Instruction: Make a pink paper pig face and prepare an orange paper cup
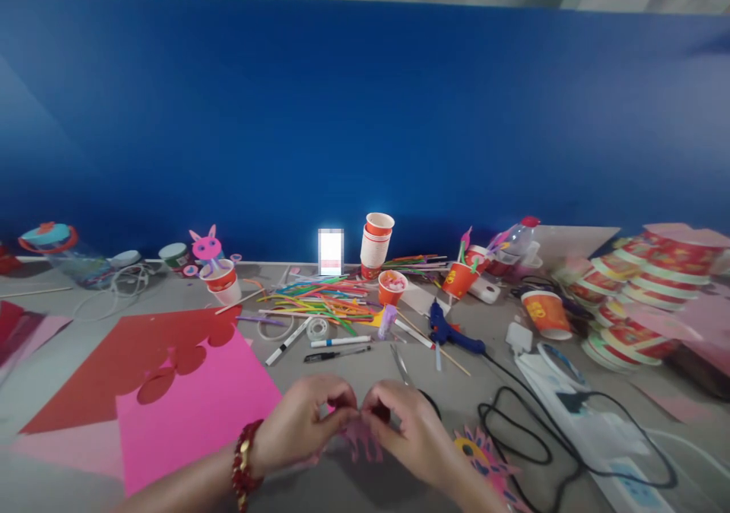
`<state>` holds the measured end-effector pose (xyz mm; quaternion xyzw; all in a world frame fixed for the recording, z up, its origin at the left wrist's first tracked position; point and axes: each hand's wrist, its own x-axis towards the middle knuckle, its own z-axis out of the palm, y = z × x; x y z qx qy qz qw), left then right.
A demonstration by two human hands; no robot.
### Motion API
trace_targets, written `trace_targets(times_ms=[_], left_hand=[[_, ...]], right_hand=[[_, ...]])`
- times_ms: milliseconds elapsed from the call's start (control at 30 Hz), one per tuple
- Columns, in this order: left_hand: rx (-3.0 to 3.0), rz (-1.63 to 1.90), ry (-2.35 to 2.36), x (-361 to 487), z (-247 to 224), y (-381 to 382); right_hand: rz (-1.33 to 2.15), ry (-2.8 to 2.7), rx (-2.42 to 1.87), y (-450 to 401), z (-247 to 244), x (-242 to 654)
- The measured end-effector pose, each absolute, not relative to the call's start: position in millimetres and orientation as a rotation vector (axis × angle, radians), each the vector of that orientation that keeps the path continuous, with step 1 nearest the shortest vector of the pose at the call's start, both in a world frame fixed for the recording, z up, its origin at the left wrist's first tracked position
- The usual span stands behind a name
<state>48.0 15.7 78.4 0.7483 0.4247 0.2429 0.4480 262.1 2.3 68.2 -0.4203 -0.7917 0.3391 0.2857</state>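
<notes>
Both hands meet near the front middle of the grey table. My left hand (312,422), with a red and gold bracelet at the wrist, pinches a pink fringed paper piece (363,438). My right hand (406,431) pinches the same piece, its thumb and fingertips close beside the left ones. The strips of the paper hang below the fingers, slightly blurred. Scissors (402,365) lie just beyond my right hand, which partly hides them. Left of my hands is a bright pink sheet (199,399) over a red sheet (108,361).
Behind lie coloured pipe cleaners (325,300), markers (341,341) and a tall cup stack (376,247). A blue glue gun (456,332), its black cable and a power strip (564,414) occupy the right. A pink flower-like cutout (484,456) lies beside my right forearm.
</notes>
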Motion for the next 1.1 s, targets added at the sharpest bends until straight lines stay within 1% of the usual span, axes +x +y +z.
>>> trace_targets(times_ms=[100,267,367,433,467,567,667,733,867,967,1100], left_hand=[[1.945,0.632,1.148,47,75,8],[2.065,0.586,1.178,38,79,13],[2.113,0.676,1.260,22,80,45],[2.100,0.762,1.444,6,76,79],[2.128,0.760,1.564,-3,74,97],[2.149,0.744,1.715,-25,63,143],[2.230,0.747,1.825,-29,55,164],[2.325,0.764,1.828,-21,51,165],[2.539,0.761,1.683,11,50,158],[2.665,0.727,1.548,32,49,156],[2.769,0.673,1.383,52,44,159]], right_hand=[[0.905,-2.074,-1.147,2,65,258],[1.012,-1.983,-1.175,3,56,256],[1.050,-1.869,-1.217,7,51,257],[1.024,-1.833,-1.289,11,48,259],[1.001,-1.834,-1.324,13,46,261],[0.913,-1.877,-1.390,17,39,268],[0.761,-1.913,-1.437,22,32,280],[0.610,-1.922,-1.442,31,27,289],[0.318,-2.038,-1.414,60,20,299],[0.259,-2.138,-1.407,79,14,299],[0.204,-2.093,-1.373,84,11,300]])
